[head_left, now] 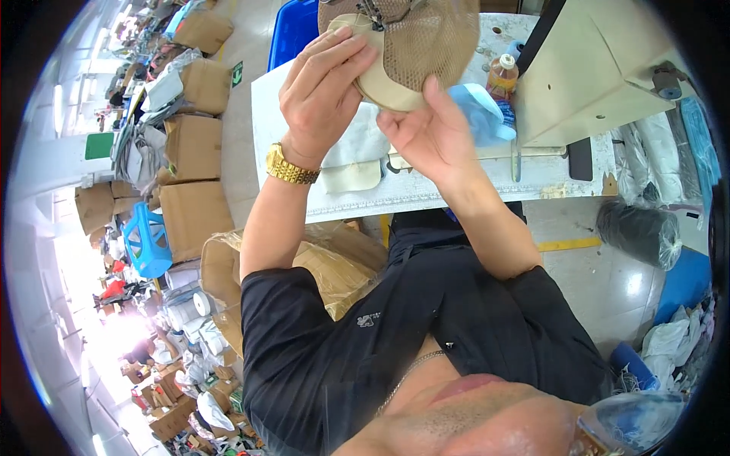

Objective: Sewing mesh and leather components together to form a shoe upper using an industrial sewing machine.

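Note:
A tan mesh cap [437, 45] with a smooth beige edge piece lies under the presser foot [375, 17] of a sewing machine [582, 76] at the top of the view. Its far part is cut off by the picture's edge. My left hand [319, 91], with a gold watch at the wrist, grips the beige piece from the left, fingers laid over it close to the foot. On the near right side, my right hand [437, 140] holds the cap's rim, thumb on the mesh and fingers at the edge.
On the white table [281, 190] are pale cloth pieces [351, 176], a light-blue translucent item [479, 118], a bottle of amber liquid [503, 76] and a dark phone-like slab [580, 159]. A blue bin [293, 34] stands behind; cardboard boxes [194, 144] and a blue stool [148, 242] are left.

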The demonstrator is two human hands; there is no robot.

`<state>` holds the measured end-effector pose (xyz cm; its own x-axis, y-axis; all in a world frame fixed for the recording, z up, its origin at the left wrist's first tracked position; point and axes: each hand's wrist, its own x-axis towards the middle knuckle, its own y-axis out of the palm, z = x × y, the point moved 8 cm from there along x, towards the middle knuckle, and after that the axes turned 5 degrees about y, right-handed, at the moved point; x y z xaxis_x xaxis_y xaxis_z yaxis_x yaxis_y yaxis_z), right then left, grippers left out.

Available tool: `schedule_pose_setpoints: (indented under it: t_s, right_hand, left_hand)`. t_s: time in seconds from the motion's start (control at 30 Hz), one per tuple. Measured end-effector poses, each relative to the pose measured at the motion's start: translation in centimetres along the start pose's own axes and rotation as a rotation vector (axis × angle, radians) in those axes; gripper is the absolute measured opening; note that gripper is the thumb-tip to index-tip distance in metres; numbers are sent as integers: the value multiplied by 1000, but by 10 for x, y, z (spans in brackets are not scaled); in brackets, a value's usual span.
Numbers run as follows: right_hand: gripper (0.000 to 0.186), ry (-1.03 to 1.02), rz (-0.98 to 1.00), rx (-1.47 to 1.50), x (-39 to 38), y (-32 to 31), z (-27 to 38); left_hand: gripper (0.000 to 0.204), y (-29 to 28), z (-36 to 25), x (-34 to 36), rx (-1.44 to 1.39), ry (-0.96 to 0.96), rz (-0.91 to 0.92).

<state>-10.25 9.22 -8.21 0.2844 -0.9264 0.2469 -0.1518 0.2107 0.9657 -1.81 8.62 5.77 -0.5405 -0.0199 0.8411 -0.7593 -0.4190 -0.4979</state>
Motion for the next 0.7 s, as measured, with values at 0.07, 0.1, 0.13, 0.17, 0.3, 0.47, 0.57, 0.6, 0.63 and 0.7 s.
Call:
schedule_pose_setpoints:
  t_s: [0.07,0.1,0.13,0.17,0.3,0.47,0.57,0.6,0.63,0.7]
  right_hand:
    - [42,40,65,-47,-7,-4,-1]
    - [42,44,67,-46,-9,-1,0]
    - [35,49,27,-119,-9,1,1]
    - [29,55,-13,-193,-9,0,1]
    - [32,57,25,-213,-11,3,4]
    - [37,39,44,-180,-11,8,10]
    - [38,38,7,-219,-11,6,15]
    - [38,39,5,-220,-11,5,16]
    - [38,28,16,-226,-9,4,20]
    - [38,18,28,-235,-8,4,23]
  left_hand:
    - [28,-1,-3,1,-6,-2,7]
    - [28,-3,-4,1,-8,-6,11]
    - [28,-3,-3,1,-3,-7,11]
    - [29,-4,-3,1,0,-6,3]
    - [29,-2,-5,2,-6,-3,-3]
    - [28,-2,-7,3,3,-28,-19]
    - [28,0,-7,2,17,-40,-37]
    - [28,0,-9,2,27,-47,-33]
    - [28,1,-10,2,27,-50,-34]
    - [29,2,-9,2,29,-67,-44]
